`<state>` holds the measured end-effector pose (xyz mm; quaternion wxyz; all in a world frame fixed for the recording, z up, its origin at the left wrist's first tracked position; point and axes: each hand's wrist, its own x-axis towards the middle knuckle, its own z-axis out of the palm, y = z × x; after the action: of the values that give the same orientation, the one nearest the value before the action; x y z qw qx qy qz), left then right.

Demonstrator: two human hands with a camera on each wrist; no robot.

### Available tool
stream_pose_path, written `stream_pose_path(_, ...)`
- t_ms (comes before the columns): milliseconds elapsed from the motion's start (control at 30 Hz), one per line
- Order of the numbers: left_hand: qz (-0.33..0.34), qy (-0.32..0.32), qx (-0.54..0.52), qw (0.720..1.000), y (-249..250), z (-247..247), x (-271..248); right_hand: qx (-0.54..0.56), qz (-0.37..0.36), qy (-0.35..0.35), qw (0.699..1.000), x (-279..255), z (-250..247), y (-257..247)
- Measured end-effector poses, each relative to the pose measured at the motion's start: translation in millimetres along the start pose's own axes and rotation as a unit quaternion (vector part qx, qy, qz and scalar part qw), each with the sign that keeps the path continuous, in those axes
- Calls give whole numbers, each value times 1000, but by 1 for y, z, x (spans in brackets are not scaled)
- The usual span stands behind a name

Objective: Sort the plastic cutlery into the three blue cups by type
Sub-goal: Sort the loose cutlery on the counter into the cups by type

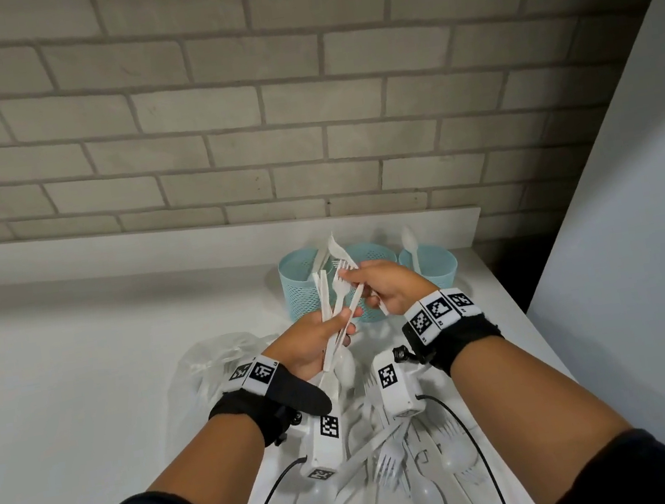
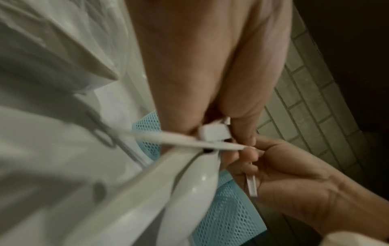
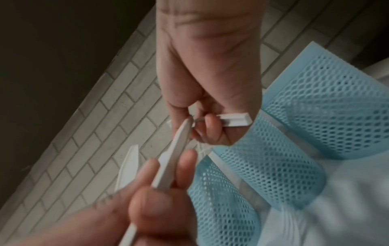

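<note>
Cutlery [image 1: 334,316] bundled upright in your left hand [image 1: 314,343], fingers clamped, above cups [image 1: 301,284]; right hand [image 1: 387,286] pinches fork [image 1: 345,280], likely for its cup. More loose on table [image 1: 81,375].

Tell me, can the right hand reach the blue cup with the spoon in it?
Probably yes. The right hand hovers just in front of the cups, and the cup with the spoon stands right behind it with nothing between. But its fingers already grip a piece of white cutlery, so it isn't free to grab.
</note>
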<state>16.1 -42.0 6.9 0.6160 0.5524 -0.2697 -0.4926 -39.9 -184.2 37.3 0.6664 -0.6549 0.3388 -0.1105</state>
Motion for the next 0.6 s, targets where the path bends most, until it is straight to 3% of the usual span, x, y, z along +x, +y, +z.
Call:
stream_pose_path(167, -6, 4, 15, 1000, 1, -6, 4, 155, -66, 162, 972, 20, -12, -28)
stream_pose_path(300, -6, 19, 11, 1000, 2, -7, 8, 263, -178, 164, 934, 24, -24, -48)
stream_pose_path(467, 1, 48, -21, 999, 3, -7, 13, 144, -305, 259, 905, 38, -27, -53)
stream_pose_path(600, 4, 56, -47, 997, 5, -6, 16, 33, -292, 292, 910, 51, -25, -31)
